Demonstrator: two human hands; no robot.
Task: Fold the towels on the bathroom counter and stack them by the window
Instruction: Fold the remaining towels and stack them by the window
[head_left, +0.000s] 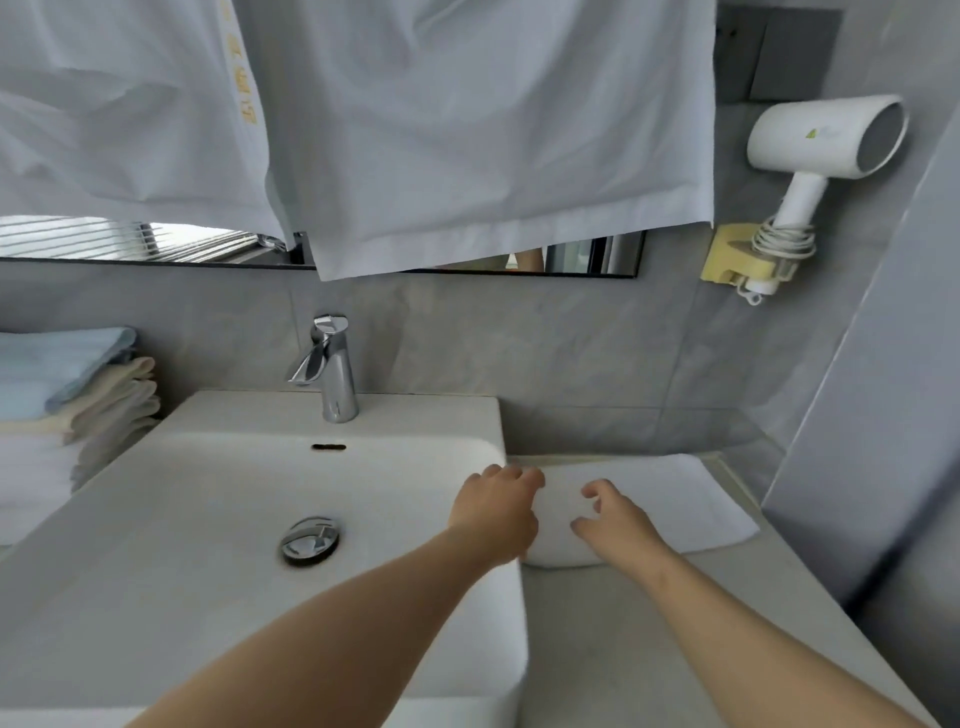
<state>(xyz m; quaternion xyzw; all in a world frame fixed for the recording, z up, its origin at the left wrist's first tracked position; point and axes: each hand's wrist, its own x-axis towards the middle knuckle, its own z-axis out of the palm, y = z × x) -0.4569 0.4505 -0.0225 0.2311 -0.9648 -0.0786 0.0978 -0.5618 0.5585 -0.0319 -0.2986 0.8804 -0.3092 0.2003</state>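
Left hand (493, 512): mine, reaching across the right rim of the sink (234, 493), fingers curled over the left edge of the white towel (675, 499) and gripping it.

Right hand (615, 519): mine, just right of the left hand, on top of the same towel. Fingers bent with their tips down on the cloth, thumb apart from the forefinger. I cannot tell whether any cloth is pinched.

White towel: one, folded, lying flat on the counter (623, 623), its left edge against the right side of the sink.

Stack of folded towels (67, 384): one, left of the sink, pale blue on top, cream below, white at the bottom.

Faucet (327, 364): chrome, upright at the back of the sink.

Drain stopper (310, 540): chrome, in the bottom of the sink.

Mirror (156, 244): on the wall above the sink, mostly covered by white cloth (493, 130) hanging in front of it.

Hair dryer (826, 135): white, above and to the right of the sink, handle set down in a yellow holder (727, 254) with its cord coiled round.
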